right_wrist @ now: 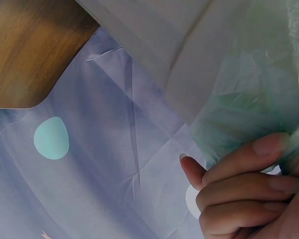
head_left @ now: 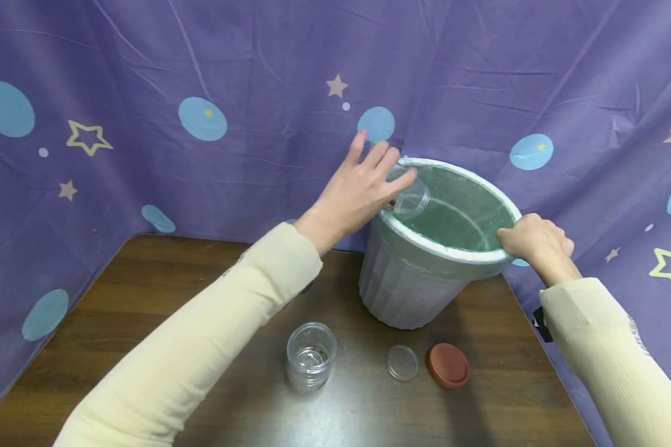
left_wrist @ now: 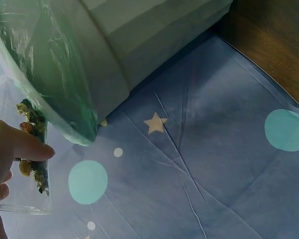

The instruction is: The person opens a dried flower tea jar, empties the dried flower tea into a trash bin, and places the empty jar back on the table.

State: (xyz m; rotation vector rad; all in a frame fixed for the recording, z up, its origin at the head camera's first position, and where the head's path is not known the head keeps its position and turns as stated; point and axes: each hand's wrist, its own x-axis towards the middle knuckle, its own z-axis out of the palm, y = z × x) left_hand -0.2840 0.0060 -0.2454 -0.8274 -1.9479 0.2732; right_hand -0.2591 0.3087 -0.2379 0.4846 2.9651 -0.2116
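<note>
My left hand (head_left: 363,180) grips a clear glass (head_left: 412,197) tipped over the near-left rim of a trash bin (head_left: 419,292). In the left wrist view, dried bits of plant (left_wrist: 39,129) lie along the inside of that glass (left_wrist: 25,208). The bin is grey, tilted, and lined with a green plastic bag (head_left: 453,226). On its right rim, my right hand (head_left: 537,239) holds on with curled fingers, pressing the bag's folded edge, as the right wrist view (right_wrist: 249,194) also shows.
A clear jar (head_left: 311,357) stands uncovered on the wooden table (head_left: 223,372), a little residue in its bottom. A small clear disc (head_left: 402,363) and a reddish-brown lid (head_left: 448,365) lie before the bin. Purple patterned cloth (head_left: 268,93) hangs behind.
</note>
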